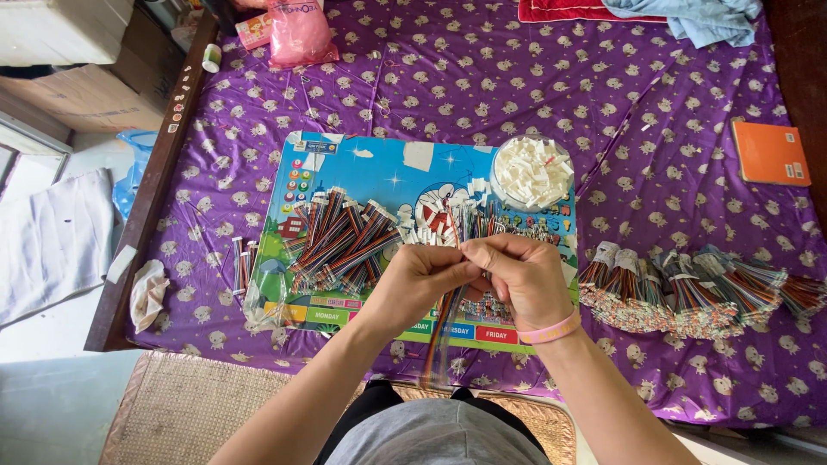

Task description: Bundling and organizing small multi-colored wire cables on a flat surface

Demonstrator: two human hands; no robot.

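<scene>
My left hand [416, 277] and my right hand [519, 274] meet above a colourful cartoon board [379, 172], both pinching a bunch of multicoloured wires [444, 331] that hangs down toward my lap. The wire tips stick up between my fingers. A pink band circles my right wrist. A pile of loose wire bundles [340, 241] lies on the board to the left of my hands. A clear bowl of small white connectors [531, 172] stands at the board's far right corner.
Bundled, tied wire sets [698, 288] lie in a row on the purple patterned sheet [517, 77] to the right. An orange notebook [770, 153] sits far right, a pink bag [299, 34] at the back, and cloth at the top right. The bed's wooden edge [151, 194] runs along the left.
</scene>
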